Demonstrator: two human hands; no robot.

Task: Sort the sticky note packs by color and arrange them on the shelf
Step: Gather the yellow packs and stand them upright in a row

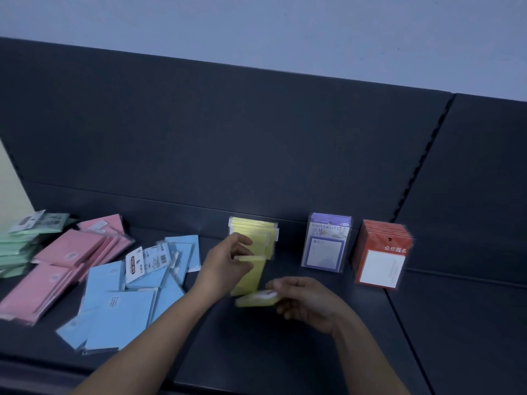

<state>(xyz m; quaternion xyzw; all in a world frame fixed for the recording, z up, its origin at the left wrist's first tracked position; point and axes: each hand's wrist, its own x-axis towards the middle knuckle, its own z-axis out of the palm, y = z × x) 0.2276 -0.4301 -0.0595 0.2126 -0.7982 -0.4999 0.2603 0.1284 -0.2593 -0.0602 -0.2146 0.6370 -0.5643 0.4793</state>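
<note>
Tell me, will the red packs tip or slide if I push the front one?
Probably tip: the red packs stand upright in a row. Glossy-wrapped, they likely slide easily on the smooth shelf. Each looks flat and stiff.

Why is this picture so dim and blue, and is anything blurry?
Head view: dim, bluish cast throughout; the right hand and the flat yellow sticky note pack it grips are motion-smeared; the left hand, pinching a tilted yellow pack, looks slightly sharper; the dark shelf back panel slants across the frame.
</note>
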